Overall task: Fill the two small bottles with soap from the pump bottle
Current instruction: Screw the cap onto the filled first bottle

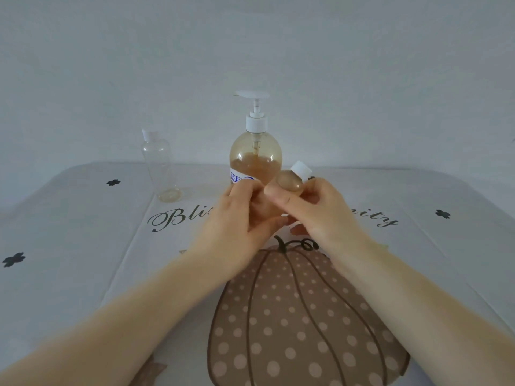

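A clear pump bottle (255, 157) with amber soap and a white pump stands upright at the table's middle back. In front of it, both hands hold one small bottle (290, 181) with amber soap inside and a white cap, tilted to the right. My right hand (312, 210) grips its body with thumb and fingers. My left hand (245, 215) curls its fingers round the bottle's lower end, which is hidden. A second small bottle (161, 165), clear and looking empty, with a white cap, stands upright at the back left.
The table (69, 246) carries a white cloth printed with a dotted brown pumpkin, cursive lettering and small dark clovers. A plain pale wall rises right behind the table's far edge.
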